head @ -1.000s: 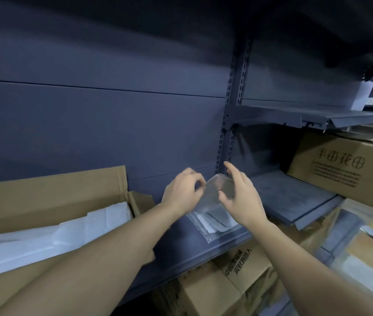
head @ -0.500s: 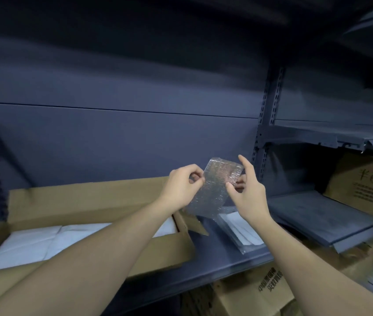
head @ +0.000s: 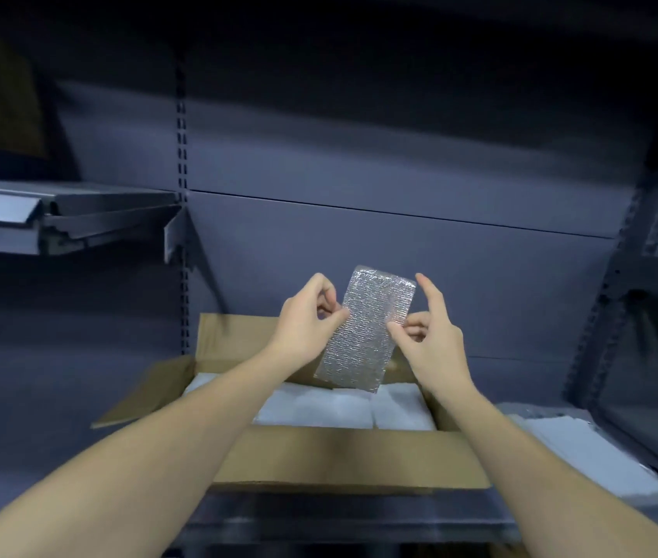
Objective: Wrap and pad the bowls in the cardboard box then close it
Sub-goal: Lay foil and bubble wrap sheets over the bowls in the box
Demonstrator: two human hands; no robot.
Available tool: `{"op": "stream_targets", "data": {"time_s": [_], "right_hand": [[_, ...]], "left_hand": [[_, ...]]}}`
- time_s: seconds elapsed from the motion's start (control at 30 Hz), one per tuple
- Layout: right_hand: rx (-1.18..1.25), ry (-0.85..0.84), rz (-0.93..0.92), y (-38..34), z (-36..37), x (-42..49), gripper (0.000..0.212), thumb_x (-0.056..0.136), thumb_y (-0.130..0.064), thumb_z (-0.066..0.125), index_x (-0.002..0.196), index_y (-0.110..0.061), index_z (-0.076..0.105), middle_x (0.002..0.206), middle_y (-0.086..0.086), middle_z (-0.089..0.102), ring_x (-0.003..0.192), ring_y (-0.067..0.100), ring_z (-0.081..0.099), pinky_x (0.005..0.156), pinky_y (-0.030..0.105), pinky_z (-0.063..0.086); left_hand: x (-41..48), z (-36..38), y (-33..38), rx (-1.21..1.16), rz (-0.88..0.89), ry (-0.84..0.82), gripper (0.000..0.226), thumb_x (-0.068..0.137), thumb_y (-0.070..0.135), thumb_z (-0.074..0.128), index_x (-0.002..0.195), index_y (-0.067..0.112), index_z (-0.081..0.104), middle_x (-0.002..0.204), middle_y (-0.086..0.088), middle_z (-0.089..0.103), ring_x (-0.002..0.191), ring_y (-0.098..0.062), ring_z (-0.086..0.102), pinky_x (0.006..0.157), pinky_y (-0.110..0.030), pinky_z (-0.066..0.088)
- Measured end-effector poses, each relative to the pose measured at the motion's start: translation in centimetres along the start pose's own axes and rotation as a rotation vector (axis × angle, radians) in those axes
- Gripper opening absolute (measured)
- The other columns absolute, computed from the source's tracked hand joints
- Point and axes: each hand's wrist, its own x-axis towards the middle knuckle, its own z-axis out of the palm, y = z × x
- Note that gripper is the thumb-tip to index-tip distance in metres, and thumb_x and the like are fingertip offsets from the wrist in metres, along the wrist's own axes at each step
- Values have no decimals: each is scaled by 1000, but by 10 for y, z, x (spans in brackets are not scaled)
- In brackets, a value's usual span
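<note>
A small silvery bubble-wrap sheet (head: 363, 332) hangs upright above the open cardboard box (head: 343, 461). My left hand (head: 307, 320) pinches its left edge. My right hand (head: 430, 336) pinches its right edge with thumb and a finger, the index finger pointing up. The box sits on a dark shelf with its flaps open, and white padding (head: 339, 408) covers its inside. No bowl is visible.
A clear bag with white sheets (head: 585, 453) lies on the shelf to the right of the box. A metal shelf (head: 57, 219) juts out at upper left. Slotted uprights (head: 181, 195) and the dark back panel stand behind the box.
The view swung left, so the box now sits centred below my hands. Both hands carried the bubble-wrap sheet from the bag on the right to above the box, holding it more upright.
</note>
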Motion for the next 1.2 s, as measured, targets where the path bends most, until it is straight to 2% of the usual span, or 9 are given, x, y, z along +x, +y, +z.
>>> {"op": "stream_targets", "data": {"time_s": [0.2, 0.33, 0.5, 0.63, 0.73, 0.8, 0.97, 1.07, 1.2], "right_hand": [[13, -167, -81, -16, 71, 1, 76, 89, -20, 68, 146, -48, 27, 78, -7, 67, 74, 3, 64, 71, 6, 46], [52, -264, -120, -22, 111, 3, 48, 91, -12, 65, 130, -36, 55, 79, -4, 60, 69, 5, 56, 69, 10, 45], [57, -353, -150, -23, 154, 4, 35, 88, -9, 67, 120, -24, 65, 72, -8, 52, 62, 4, 50, 67, 14, 45], [-19, -450, -102, -15, 181, -1, 30, 87, -11, 66, 115, -21, 68, 73, -5, 53, 63, 7, 46, 75, 24, 46], [-15, -577, -30, -6, 194, -7, 27, 89, -13, 66, 115, -21, 66, 70, -7, 47, 60, 8, 41, 68, 20, 40], [-15, -645, -3, -1, 200, -11, 26, 90, -17, 67, 115, -22, 64, 72, -7, 44, 62, 9, 39, 66, 23, 36], [-183, -798, -63, 7, 201, -16, 28, 84, -43, 70, 101, -20, 68, 80, -6, 63, 65, 7, 50, 60, 19, 39], [-333, -841, -198, 10, 206, -19, 39, 79, -58, 67, 88, -19, 69, 77, -6, 54, 71, 12, 51, 67, 28, 45], [-404, -831, -208, 12, 210, -17, 63, 65, -80, 51, 94, -27, 69, 88, -2, 48, 88, 15, 49, 80, 35, 48]], "left_hand": [[-5, -64, -33, 8, -129, 141, 30, 85, 13, 73, 76, 16, 45, 69, 4, 63, 58, -7, 51, 49, -9, 40], [-9, -98, -55, 25, -170, 170, 26, 86, 14, 74, 78, 15, 49, 70, -7, 65, 61, -13, 56, 52, -11, 44], [-17, -130, -80, 129, -215, 156, 8, 85, 17, 74, 83, 22, 69, 76, 0, 72, 72, -8, 66, 71, -17, 48], [-25, -144, -103, 174, -280, 75, 10, 89, 19, 72, 92, 28, 76, 80, 0, 73, 85, -11, 68, 84, -21, 50], [-32, -149, -116, 263, -327, -40, 14, 89, 21, 71, 102, 21, 77, 90, 11, 73, 95, -6, 65, 96, -23, 47], [-36, -151, -124, 339, -337, -136, 18, 90, 26, 70, 106, 22, 76, 98, 12, 72, 99, -6, 64, 99, -27, 47], [-48, -157, -148, 576, -302, -418, 23, 91, 39, 65, 107, 26, 74, 111, 15, 61, 116, -12, 44, 106, -30, 34], [-50, -158, -157, 581, -254, -413, 18, 87, 41, 70, 99, 30, 75, 113, 13, 57, 115, -11, 39, 104, -27, 31], [-47, -157, -153, 588, -142, -490, 35, 84, 50, 70, 114, 32, 68, 123, 17, 56, 120, -7, 38, 107, -26, 31]]}}
